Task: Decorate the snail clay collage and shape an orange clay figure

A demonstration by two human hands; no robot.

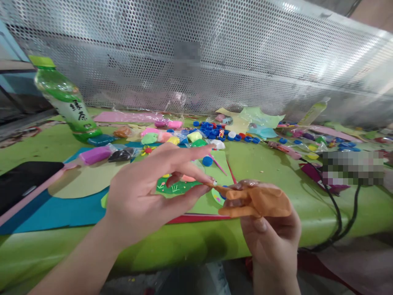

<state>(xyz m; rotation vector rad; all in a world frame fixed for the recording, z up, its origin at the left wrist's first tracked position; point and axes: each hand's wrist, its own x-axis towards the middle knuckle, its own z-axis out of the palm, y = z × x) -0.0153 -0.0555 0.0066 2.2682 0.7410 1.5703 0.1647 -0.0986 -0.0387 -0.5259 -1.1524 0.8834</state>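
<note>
My right hand (pixel 270 233) is closed around a lump of orange modelling clay (pixel 260 200), held up in front of the table's near edge. My left hand (pixel 153 192) reaches over from the left and pinches a pulled-out tip of the same clay between thumb and one finger, the index finger pointing out straight. Behind the hands lies a green card (pixel 181 186) with small clay shapes stuck on it.
A green tea bottle (pixel 69 102) stands far left. Bagged clay pieces (pixel 172 137) and several blue bottle caps (pixel 215 131) litter the green table (pixel 270 168). A black phone (pixel 21 182) lies left, black cables (pixel 340 221) hang right. A perforated metal screen (pixel 245 61) backs the table.
</note>
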